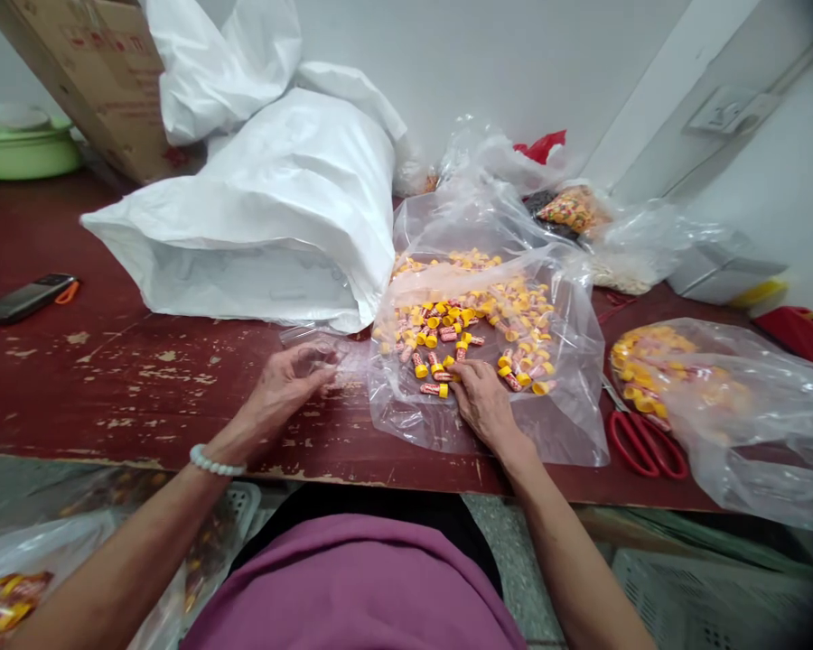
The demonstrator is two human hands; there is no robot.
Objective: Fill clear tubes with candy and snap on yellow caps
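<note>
Fingers [471,372] curled, left hand [296,375] holds clear plastic [350,363]; right hand [482,399] touches capsules [434,389], grip unclear.

The single view looks forward and down from the wearer's head, above the near edge of the bench [142,379], close enough to take in both hands [484,402], the purple top [359,587] below that edge and the wall [515,63] beyond the far edge.

A packing workshop, seemingly; worn worktable [60,388]; filled plastic bags [569,415]; carton [112,86].
</note>
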